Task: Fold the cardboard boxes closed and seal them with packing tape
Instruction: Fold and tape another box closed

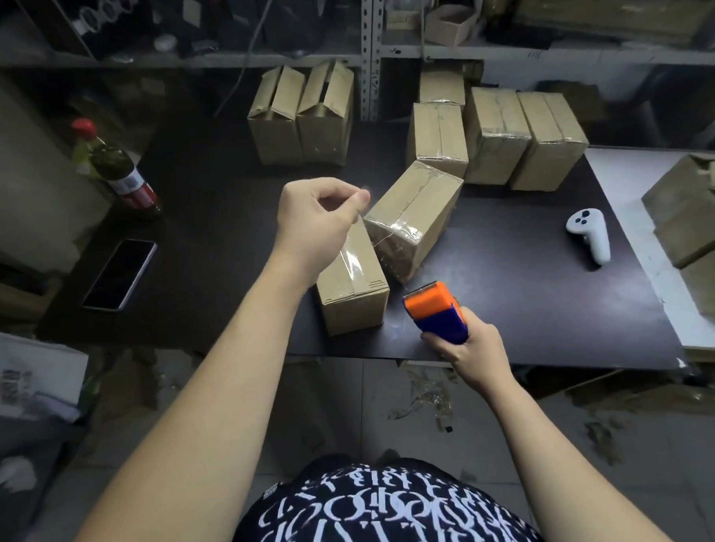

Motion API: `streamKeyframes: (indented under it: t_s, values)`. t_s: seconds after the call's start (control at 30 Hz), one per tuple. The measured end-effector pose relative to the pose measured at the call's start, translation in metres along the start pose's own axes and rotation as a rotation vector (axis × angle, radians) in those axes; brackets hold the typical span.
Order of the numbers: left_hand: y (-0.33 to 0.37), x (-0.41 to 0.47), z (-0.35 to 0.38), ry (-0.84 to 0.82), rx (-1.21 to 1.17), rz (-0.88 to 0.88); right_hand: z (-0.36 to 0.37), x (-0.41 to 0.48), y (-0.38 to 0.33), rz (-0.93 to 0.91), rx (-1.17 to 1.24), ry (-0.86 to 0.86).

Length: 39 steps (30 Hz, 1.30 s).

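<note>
While the left hand (313, 215) pinched a thin strand (379, 240) above the brown cardboard box (352, 299), the right hand (465, 351) gripped an orange-and-blue tape dispenser (436, 311) just right of it.

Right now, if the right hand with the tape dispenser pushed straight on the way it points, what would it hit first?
The tape dispenser in the right hand aims at the tilted taped box; probably that comes first, though depth is unclear.

Stockroom: metal shelving (371, 50), stacked cartons (497, 133)

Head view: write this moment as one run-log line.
left hand pinches thin strand | right hand grips tape dispenser | nearest box taped
</note>
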State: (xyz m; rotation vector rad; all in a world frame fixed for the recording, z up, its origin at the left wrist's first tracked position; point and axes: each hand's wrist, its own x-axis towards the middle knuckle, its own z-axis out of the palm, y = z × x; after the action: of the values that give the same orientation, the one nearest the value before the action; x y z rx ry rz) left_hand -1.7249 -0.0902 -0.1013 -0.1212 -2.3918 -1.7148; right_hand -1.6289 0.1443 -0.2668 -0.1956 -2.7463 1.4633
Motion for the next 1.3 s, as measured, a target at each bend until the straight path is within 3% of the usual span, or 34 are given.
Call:
streamKeyframes:
  t_s: [0.1, 0.17, 0.27, 0.4, 0.53, 0.6, 0.7, 0.87, 1.0, 1.03, 1.1, 1.23, 1.3]
  values:
    - [-0.001, 0.003, -0.002, 0.119, -0.020, -0.034, 0.001, -0.003, 0.007, 0.011, -0.028, -0.009]
    - [0.000, 0.007, -0.007, 0.112, -0.025, -0.019, 0.001, -0.007, 0.016, 0.071, -0.054, 0.009]
    - [0.000, 0.003, -0.006, -0.056, 0.017, 0.039, 0.001, -0.004, 0.017, 0.173, -0.108, 0.039]
    - [-0.011, -0.012, 0.007, -0.325, 0.037, 0.263, -0.003, 0.012, -0.005, 0.355, -0.211, 0.038]
    - [-0.017, -0.039, 0.022, -0.434, -0.063, 0.341, -0.007, 0.032, -0.021, 0.635, 0.158, 0.142]
    - [-0.016, -0.043, 0.020, -0.407, -0.113, 0.309, -0.010, 0.036, -0.017, 0.714, 0.137, 0.221]
    - [-0.018, -0.037, 0.010, -0.364, -0.142, 0.179, -0.004, 0.033, -0.002, 0.618, -0.206, 0.248]
    - [-0.020, -0.043, 0.003, -0.311, -0.311, -0.023, 0.017, 0.029, 0.008, 0.418, -0.451, 0.116]
    - [-0.023, -0.045, -0.003, -0.277, -0.366, -0.073, 0.020, 0.030, -0.011, 0.219, -0.504, 0.386]
    - [-0.024, -0.045, -0.005, -0.271, -0.363, -0.087, 0.020, 0.032, -0.019, 0.155, -0.460, 0.447]
    - [-0.028, -0.047, -0.007, -0.259, -0.353, -0.117, 0.020, 0.037, -0.038, 0.032, -0.232, 0.399]
    - [-0.032, -0.049, -0.014, -0.219, -0.339, -0.179, 0.017, 0.041, -0.090, -0.086, 0.452, -0.127]
    - [-0.033, -0.049, -0.020, -0.166, -0.334, -0.204, 0.016, 0.039, -0.104, -0.042, 0.659, -0.264]
